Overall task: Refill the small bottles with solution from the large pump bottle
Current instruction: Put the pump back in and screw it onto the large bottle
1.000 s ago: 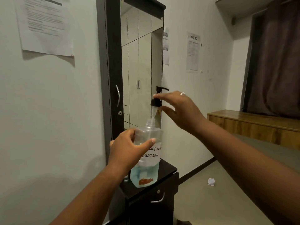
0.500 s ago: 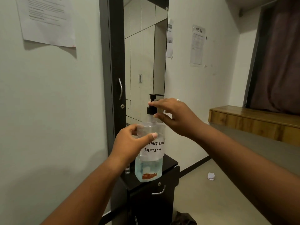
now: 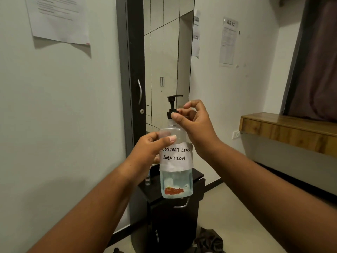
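We hold the contact lens solution pump bottle [image 3: 176, 161] upright above the black cabinet [image 3: 197, 177], our left hand [image 3: 151, 150] wrapped round its shoulder at 9 o'clock, our right hand [image 3: 195, 125] pinching its black pump collar [image 3: 172, 114] at 12 o'clock.

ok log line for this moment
left hand grips pump bottle | right hand pinches pump collar | bottle held upright

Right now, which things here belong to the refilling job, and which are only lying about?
Job:
- large pump bottle, gripped by left hand
- black pump collar, pinched by right hand
- small bottle on black cabinet

Lying about:
- wall papers
- dark cloth on floor
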